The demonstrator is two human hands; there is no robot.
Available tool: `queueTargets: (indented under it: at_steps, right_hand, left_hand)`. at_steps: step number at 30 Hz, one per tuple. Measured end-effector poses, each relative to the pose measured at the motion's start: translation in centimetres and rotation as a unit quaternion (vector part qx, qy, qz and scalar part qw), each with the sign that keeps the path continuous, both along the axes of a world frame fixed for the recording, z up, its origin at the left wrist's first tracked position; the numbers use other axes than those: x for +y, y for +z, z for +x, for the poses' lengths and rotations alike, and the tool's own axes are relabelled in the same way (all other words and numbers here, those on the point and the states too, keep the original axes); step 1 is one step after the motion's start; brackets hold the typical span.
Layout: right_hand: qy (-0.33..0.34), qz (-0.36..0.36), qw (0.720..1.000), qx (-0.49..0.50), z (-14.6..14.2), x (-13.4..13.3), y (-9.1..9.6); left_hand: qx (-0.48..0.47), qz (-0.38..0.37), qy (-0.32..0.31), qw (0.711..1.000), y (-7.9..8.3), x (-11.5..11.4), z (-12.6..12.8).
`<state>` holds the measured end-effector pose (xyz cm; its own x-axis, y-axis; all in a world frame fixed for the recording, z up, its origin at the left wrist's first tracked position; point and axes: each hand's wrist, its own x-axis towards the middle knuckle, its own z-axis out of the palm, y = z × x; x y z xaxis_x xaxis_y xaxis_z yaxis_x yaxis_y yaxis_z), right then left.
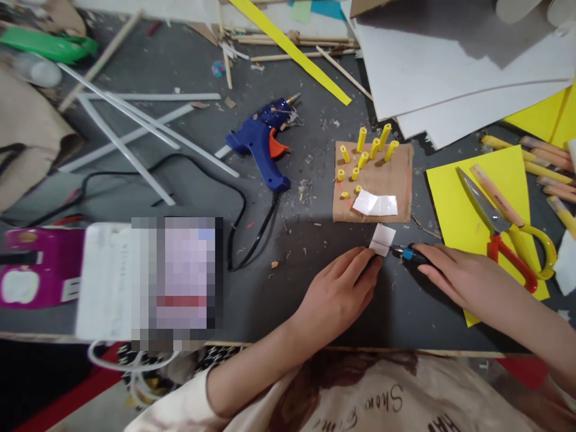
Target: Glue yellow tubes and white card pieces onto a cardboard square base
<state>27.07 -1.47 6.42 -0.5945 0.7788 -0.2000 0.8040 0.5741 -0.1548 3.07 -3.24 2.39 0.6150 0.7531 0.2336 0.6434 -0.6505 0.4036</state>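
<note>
My left hand (341, 294) holds a small white piece of card (383, 239) down on the dark table, its fingers pressed together along the left edge. A dark line runs across the card. In my right hand (465, 277) is a craft knife (411, 255) with a black handle and a blue collar, its tip at the card's right side. Just beyond the card lies a brown cardboard square (391, 180) bearing several upright yellow paper tubes (374, 148) of differing heights. Two joined white card pieces (375, 203) rest on its near edge.
A blue glue gun (261, 141) with a black cord lies left of the cardboard. Scissors (499, 225) and a pencil (497, 195) rest on yellow paper (454, 186) at right. White glue sticks (130, 153), white boards (405, 78) and a purple box (42, 258) surround them.
</note>
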Motion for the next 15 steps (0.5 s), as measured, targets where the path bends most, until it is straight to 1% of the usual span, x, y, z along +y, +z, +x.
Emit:
queueTargets:
  at_steps: [3,10,15]
  right_hand:
    - [0.003,0.012,1.0,-0.005,-0.08,0.23,0.17]
    - [0.004,0.006,1.0,-0.017,-0.03,0.33,0.29]
    - [0.018,0.025,0.999,-0.025,0.1,0.4,0.22]
  left_hand:
    - [-0.004,-0.007,-0.001,1.0,0.15,0.01,-0.28]
    - [-0.006,-0.023,-0.013,1.0,0.45,0.03,-0.74]
    - [0.013,-0.033,-0.026,0.999,0.48,0.03,-0.63]
